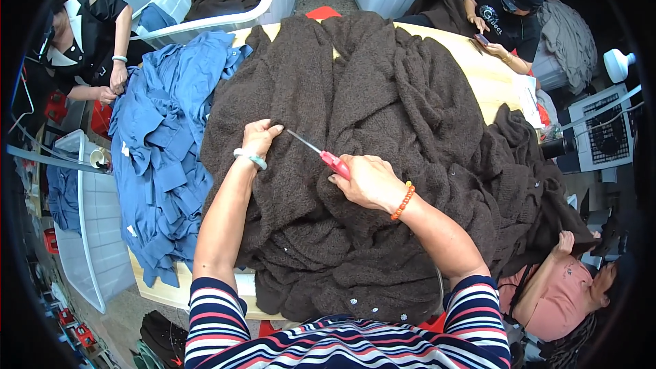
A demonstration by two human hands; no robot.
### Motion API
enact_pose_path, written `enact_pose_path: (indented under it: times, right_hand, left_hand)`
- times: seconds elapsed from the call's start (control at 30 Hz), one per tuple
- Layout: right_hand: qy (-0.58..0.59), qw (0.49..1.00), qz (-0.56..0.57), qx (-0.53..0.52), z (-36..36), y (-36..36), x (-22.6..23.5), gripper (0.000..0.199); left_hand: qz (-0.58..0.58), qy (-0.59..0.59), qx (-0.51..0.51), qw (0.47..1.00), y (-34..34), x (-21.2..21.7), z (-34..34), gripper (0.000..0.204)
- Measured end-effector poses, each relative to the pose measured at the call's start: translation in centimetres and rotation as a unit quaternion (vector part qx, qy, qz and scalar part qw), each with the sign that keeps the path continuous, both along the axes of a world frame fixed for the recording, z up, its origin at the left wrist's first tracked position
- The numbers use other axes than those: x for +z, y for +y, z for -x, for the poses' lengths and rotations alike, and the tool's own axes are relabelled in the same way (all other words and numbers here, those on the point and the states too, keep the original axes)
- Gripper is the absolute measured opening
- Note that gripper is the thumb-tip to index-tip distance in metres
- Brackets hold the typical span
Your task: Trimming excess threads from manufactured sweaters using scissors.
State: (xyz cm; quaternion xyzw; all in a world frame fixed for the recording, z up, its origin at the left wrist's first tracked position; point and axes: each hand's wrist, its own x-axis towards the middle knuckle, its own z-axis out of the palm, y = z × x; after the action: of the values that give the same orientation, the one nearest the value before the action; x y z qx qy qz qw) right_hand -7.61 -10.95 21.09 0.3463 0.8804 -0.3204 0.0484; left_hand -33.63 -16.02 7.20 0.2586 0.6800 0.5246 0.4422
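A dark brown knit garment [301, 96] lies spread in a thick heap before me. My left hand [258, 139], with a pale bangle at its wrist, is closed and pinches the brown knit near the heap's middle. My right hand [369, 181], wearing an orange bead bracelet, wraps round the red handle of a slim tool [335, 162]. Its thin metal shaft points up and left, the tip close to my left fingertips. Whether that tip touches the fabric I cannot tell.
Blue garments [164, 137] are piled at the left of the wooden table [499, 89]. White plastic bins [96, 232] stand left and behind. One person stands at far left by the blue pile, another sits at far right holding a phone [482, 40], and a third at lower right handles brown fabric.
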Motion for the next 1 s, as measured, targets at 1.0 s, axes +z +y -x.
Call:
enact_pose_path:
  times: [1.0]
  right_hand:
    - [-0.030, 0.991, 0.060, 0.117, -4.7, -4.6, 3.8, 0.030]
  left_hand:
    - [-0.029, -0.127, -0.043, 0.990, -12.4, 4.5, -4.1, 0.023]
